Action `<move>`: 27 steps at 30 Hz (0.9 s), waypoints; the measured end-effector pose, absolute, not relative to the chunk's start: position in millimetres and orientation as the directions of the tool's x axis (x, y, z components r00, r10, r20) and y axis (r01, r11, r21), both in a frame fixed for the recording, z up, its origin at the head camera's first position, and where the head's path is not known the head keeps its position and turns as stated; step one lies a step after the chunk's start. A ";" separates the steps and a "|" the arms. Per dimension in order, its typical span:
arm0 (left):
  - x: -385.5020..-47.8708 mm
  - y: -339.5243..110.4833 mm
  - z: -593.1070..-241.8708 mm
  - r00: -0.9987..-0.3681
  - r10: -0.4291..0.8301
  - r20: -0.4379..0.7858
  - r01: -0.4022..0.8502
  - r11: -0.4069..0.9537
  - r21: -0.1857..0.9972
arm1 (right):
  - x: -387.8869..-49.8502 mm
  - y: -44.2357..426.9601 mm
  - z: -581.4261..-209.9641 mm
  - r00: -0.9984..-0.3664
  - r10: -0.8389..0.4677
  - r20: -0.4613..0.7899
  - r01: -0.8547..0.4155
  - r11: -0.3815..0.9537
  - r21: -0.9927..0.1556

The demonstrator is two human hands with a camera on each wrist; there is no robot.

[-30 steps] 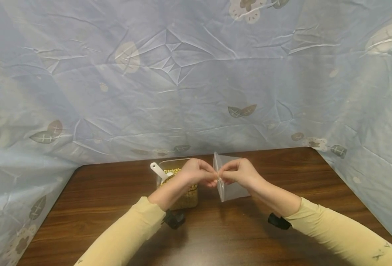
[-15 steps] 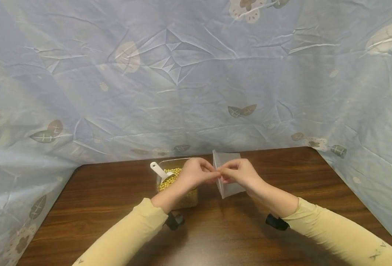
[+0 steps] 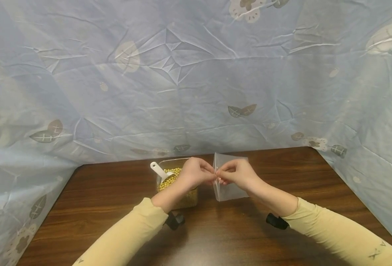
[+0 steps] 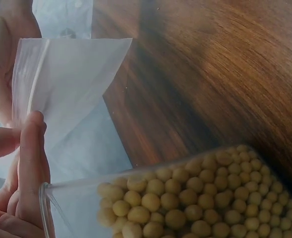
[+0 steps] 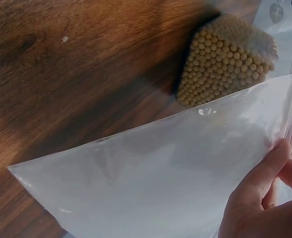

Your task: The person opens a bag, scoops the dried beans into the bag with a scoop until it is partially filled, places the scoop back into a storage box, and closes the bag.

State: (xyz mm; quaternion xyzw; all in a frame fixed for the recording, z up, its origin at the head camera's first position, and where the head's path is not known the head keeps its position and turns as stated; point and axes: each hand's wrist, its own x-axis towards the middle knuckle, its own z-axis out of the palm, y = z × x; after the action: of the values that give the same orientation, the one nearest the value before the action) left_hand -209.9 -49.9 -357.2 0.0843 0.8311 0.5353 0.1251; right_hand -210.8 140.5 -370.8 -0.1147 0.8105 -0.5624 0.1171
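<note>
"How's the light?"
"Soft and fairly even, a bit dull. The curtain [image 3: 143, 99] creases catch it, and pale glare sits on the near tabletop [image 3: 212, 249]."
"Shadows?"
"Blurry-edged, dark beside both sleeves [image 3: 126, 232]."
"And down at the wrists?"
"Dimmer. White glints dot the bag [image 5: 141, 173] from the right wrist; from the left, the beans [image 4: 151, 202] look slightly soft."

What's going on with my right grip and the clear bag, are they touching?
Touching. The right wrist view shows it: the right grip pinches the clear bag near its edge, with no gap visible.
</note>
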 end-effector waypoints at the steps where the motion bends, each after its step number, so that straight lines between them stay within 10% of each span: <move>1: -210.1 -50.1 -356.5 -0.956 0.272 -0.114 0.009 0.414 0.910 | -210.8 140.4 -370.4 -0.947 -0.316 -0.061 -0.055 0.344 -0.937; 27: -212.7 -64.9 -355.1 -0.970 0.226 -0.084 0.016 0.407 0.913 | -214.1 163.2 -370.4 -0.943 -0.317 -0.101 -0.001 0.306 -0.952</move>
State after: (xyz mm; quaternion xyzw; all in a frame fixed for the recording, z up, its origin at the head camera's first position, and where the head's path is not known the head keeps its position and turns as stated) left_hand -212.7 -64.9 -355.1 0.0727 0.8332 0.5394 0.0975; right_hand -214.1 163.2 -370.4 -0.0996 0.7964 -0.5808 0.1361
